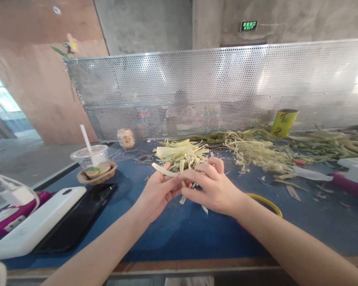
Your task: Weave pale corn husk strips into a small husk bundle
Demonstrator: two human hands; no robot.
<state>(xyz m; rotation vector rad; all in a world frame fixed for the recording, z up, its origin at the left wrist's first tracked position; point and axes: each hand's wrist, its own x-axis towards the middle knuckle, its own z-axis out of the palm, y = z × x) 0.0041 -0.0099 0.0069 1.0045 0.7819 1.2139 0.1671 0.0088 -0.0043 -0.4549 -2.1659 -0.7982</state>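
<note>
My left hand (pixel 156 192) and my right hand (pixel 211 188) meet above the blue table, fingertips pinched together. Between them is a pale strip of dry leaf (pixel 164 170), like corn husk; one end sticks out past my left thumb. More pale pieces hang below my right fingers, and I cannot tell whether they belong to the same strip. Just beyond my hands lies a bundle of pale yellow-green husk strips (pixel 179 153), partly hidden by my fingers. A yellow ring-shaped edge (pixel 265 203) shows behind my right forearm, which covers most of that thing.
At the left are a lidded plastic cup (pixel 91 157) in a cardboard holder, a white power bank-like slab (pixel 44 218), a black phone-like slab (pixel 77 222) and a purple power strip (pixel 18 212). Shredded strips (pixel 253 155) and a yellow tube (pixel 284 124) stand along the perforated metal screen (pixel 197 87).
</note>
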